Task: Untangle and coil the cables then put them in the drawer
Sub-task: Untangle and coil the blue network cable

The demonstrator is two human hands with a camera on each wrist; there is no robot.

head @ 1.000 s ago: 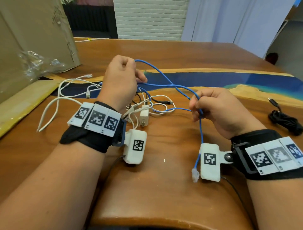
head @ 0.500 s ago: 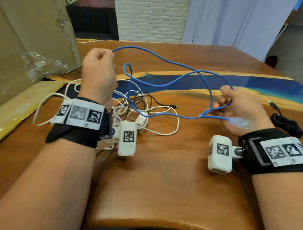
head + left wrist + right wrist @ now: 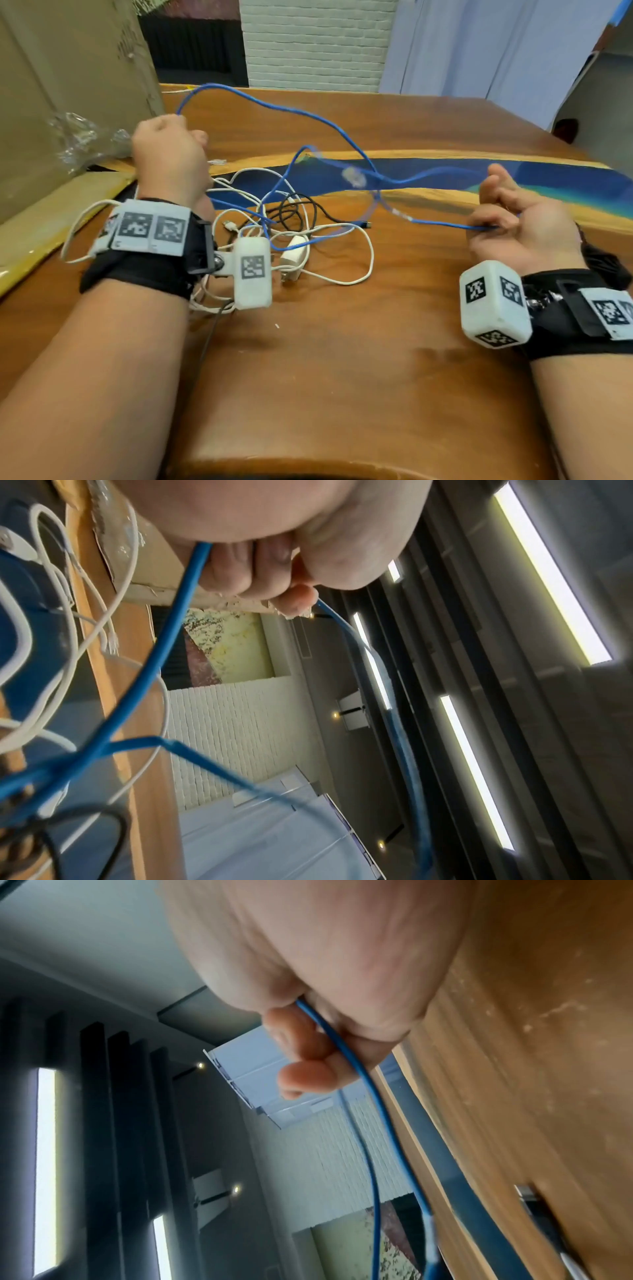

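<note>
Two fists on one blue ethernet cable.
Left hand and right hand both clamp it above the white charger tangle; no readable labels.

A blue cable crosses white cables and a black cable on a brown table banded blue.

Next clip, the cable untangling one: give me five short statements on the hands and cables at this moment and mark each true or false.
1. Both hands hold the blue cable. True.
2. The left hand lies flat on the table. False: it is raised, fingers curled round the cable.
3. White cables and a black cable lie in a tangle between the forearms. True.
4. The blue cable is already coiled. False: it hangs in loose loops between the hands.
5. The right hand grips the white charger. False: the charger lies on the table in the tangle.
</note>
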